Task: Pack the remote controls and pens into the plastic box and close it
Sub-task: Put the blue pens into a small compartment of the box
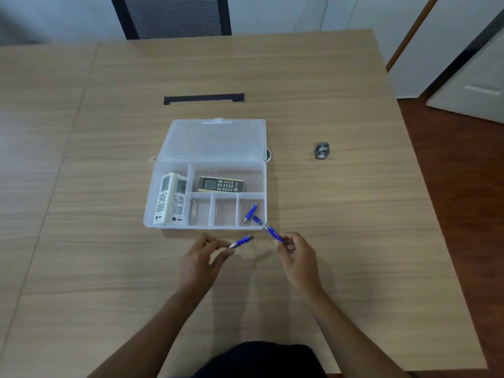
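remotes (174, 199) in box (152, 186), pens (250, 212) in its right compartment.

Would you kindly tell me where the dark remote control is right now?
In the head view, the dark remote control lies flat in the plastic box's long rear compartment, right of the two white remotes and behind the three small front compartments.

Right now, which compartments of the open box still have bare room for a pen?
In the plastic box, the middle front compartment looks bare. The one to its left shows only a faint glint I cannot identify. Crowded: the tall left compartment with two white remotes, the back one with the dark remote, and the front right with blue pen pieces.
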